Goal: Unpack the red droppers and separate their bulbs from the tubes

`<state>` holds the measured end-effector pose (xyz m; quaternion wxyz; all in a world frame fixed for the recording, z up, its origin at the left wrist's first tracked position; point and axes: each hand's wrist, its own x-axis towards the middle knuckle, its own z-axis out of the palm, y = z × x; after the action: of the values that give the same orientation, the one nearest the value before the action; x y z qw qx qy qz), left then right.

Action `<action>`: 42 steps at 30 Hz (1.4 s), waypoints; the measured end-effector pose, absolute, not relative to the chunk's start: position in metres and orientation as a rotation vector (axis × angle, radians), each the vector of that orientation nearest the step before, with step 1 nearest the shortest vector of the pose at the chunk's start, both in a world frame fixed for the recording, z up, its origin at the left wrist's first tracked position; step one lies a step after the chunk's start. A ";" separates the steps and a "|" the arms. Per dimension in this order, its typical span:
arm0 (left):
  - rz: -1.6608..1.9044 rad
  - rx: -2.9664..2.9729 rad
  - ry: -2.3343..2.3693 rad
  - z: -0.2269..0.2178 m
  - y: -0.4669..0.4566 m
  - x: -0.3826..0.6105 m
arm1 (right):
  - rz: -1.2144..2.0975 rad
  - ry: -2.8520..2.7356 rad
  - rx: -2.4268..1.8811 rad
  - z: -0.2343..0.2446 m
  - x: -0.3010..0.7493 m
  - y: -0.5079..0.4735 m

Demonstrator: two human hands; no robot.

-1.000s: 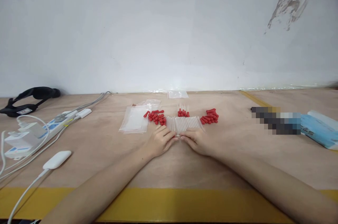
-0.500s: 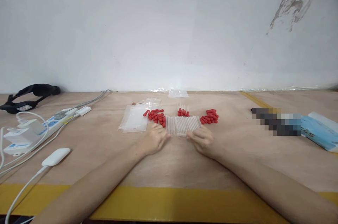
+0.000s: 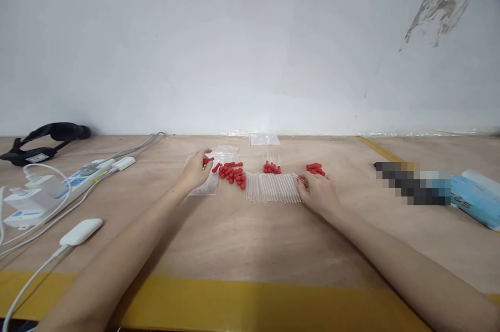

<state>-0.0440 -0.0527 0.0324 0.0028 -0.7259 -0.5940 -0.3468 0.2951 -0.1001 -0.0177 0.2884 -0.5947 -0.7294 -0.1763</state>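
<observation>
A row of clear thin tubes (image 3: 273, 188) lies side by side on the wooden table (image 3: 250, 238). Red caps lie in three groups: a left pile (image 3: 233, 171), a small middle group (image 3: 271, 167) and a right pile (image 3: 314, 168). My left hand (image 3: 197, 171) rests on the clear plastic bags (image 3: 215, 161) beside the left pile, its fingers curled over a red cap. My right hand (image 3: 318, 191) sits at the right end of the tube row, covering part of the right pile, fingers bent down on the caps.
A white power strip (image 3: 58, 186) with plugs and cables lies at the left, with a white adapter (image 3: 80, 231) nearer me and a black strap (image 3: 42, 139) by the wall. A blue packet (image 3: 474, 197) lies at the right. One small clear bag (image 3: 264, 139) is at the wall.
Both hands left the near edge of the tube row and moved apart. The left went out to the plastic bags, the right to the right-hand pile of red caps.
</observation>
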 end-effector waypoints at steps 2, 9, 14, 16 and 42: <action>-1.086 -2.253 -1.930 0.037 -0.044 -0.048 | -0.481 -1.988 -1.554 -0.019 0.294 -0.100; -1.060 -2.337 -1.889 0.034 -0.022 -0.030 | -0.504 -2.052 -1.464 -0.022 0.293 -0.105; -1.035 -2.331 -1.823 0.022 -0.023 -0.012 | -0.521 -2.049 -1.445 -0.023 0.294 -0.106; -0.987 -2.329 -1.809 0.018 -0.026 -0.009 | -0.522 -2.041 -1.432 -0.023 0.293 -0.106; -0.537 -2.487 -1.886 0.037 -0.003 0.112 | -0.394 -1.903 -1.448 -0.016 0.296 -0.107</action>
<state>0.1120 -0.0031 0.0372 -0.0130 -0.7852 -0.5955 -0.1695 0.2957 -0.1065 -0.0156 0.3512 -0.5594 -0.7353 -0.1522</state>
